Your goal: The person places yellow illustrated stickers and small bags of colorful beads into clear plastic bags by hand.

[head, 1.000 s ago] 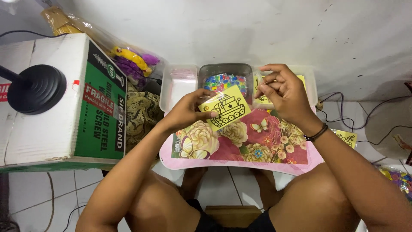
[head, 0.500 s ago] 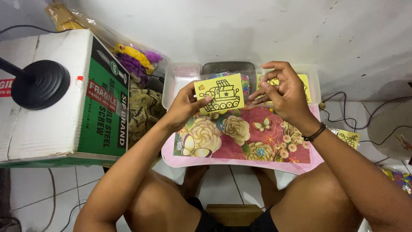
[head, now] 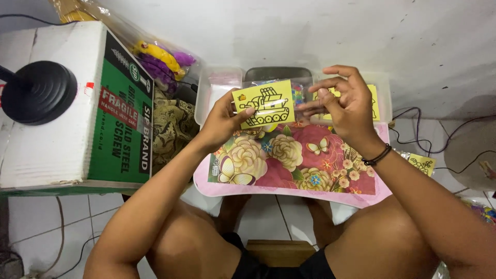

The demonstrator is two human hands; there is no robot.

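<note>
The right hand (head: 347,106) covers most of a second yellow card (head: 374,101) just beyond the floral tray (head: 310,170), so its drawing cannot be read. The yellow card (head: 263,104) in the left hand (head: 223,123) hides the middle of a clear container (head: 278,76) behind the tray; its colourful contents are perhaps beads. Right of the tray, the picture's edge cuts off a blurred, colourful heap (head: 485,209).

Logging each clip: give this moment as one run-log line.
left hand: holds yellow card | right hand: fingers at card's edge | below: floral tray
</note>
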